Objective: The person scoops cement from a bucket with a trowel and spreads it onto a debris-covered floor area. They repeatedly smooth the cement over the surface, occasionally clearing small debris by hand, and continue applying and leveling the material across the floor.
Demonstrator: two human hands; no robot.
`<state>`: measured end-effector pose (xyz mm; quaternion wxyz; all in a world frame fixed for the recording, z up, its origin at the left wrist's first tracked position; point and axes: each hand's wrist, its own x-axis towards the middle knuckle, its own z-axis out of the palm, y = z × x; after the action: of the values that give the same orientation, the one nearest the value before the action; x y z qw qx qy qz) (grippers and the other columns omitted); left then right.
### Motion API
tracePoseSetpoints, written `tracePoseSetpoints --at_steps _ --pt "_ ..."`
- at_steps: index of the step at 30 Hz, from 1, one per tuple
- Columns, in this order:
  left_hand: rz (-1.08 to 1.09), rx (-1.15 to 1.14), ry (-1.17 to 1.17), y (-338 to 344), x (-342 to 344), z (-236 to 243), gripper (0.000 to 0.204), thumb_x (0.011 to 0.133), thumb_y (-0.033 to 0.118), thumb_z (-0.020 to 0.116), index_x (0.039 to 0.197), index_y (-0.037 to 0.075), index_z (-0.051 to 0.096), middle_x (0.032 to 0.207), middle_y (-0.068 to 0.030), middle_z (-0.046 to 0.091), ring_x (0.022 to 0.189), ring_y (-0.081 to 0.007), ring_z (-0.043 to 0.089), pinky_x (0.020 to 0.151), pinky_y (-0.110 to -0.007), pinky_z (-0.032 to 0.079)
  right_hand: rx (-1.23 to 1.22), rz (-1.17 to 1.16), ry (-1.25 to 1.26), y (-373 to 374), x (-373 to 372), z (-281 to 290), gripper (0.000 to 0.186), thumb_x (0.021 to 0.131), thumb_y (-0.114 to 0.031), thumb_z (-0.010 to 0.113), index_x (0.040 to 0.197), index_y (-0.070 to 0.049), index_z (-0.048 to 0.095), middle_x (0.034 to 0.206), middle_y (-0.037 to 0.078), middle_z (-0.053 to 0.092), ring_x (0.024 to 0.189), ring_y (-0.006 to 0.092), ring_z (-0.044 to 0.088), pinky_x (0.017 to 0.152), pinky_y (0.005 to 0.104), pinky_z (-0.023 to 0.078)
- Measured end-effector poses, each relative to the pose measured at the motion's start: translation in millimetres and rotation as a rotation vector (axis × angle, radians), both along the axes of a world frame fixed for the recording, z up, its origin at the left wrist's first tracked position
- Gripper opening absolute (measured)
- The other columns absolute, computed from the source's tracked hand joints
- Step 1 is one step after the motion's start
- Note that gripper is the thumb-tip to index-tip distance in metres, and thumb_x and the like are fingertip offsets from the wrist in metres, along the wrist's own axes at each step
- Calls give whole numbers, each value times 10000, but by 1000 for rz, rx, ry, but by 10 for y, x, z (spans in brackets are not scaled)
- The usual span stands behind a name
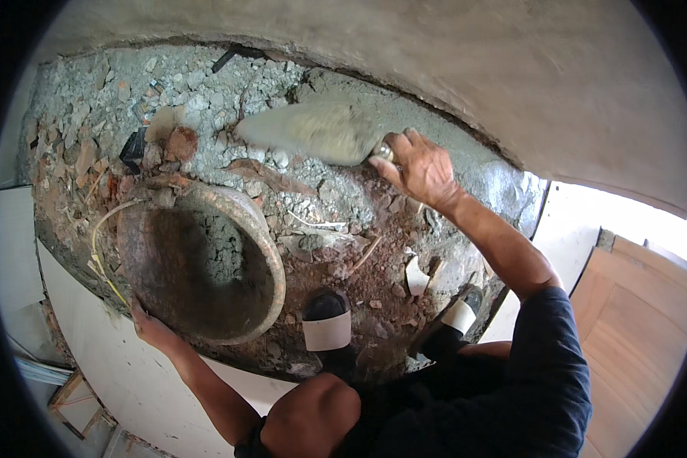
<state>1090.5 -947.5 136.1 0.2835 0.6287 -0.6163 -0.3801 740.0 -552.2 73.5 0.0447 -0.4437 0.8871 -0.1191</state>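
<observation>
My right hand (424, 168) is closed round the handle of a pointed trowel (313, 131). The trowel's broad blade, smeared by motion, points left over the rubble near the foot of the wall. On the left stands a round, worn basin (271, 286), its inside caked with mortar. Some wet grey mortar (223, 248) lies in it. My left hand (153, 330) grips the basin's lower left edge, with its fingers partly hidden against the side. A yellowish cord (95, 243) loops beside the basin's left side.
Broken rubble (76, 114) covers the ground, with brick pieces and a white shard (416, 276). A plastered wall (435, 53) curves along the far side. My feet in slide sandals (327, 330) stand on the debris. A wooden panel door (637, 313) is at right.
</observation>
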Motion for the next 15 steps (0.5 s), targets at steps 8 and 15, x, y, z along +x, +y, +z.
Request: tracePoseSetpoints --at_steps 8,15 --pt "-108 -110 -109 -134 240 -145 504 975 307 418 1250 -92 558 1274 -177 582 1161 -257 547 1028 -338 379 197 -215 -58 -63 -193 -40 567 944 -609 390 911 -61 529 735 137 646 556 265 629 504 389 529" --pt "67 28 50 134 190 98 481 978 310 461 1211 -96 576 1179 -147 616 1030 -230 583 924 -331 447 510 -343 -134 -115 -295 104 629 928 -646 373 936 -54 584 716 121 654 629 249 671 516 373 533"
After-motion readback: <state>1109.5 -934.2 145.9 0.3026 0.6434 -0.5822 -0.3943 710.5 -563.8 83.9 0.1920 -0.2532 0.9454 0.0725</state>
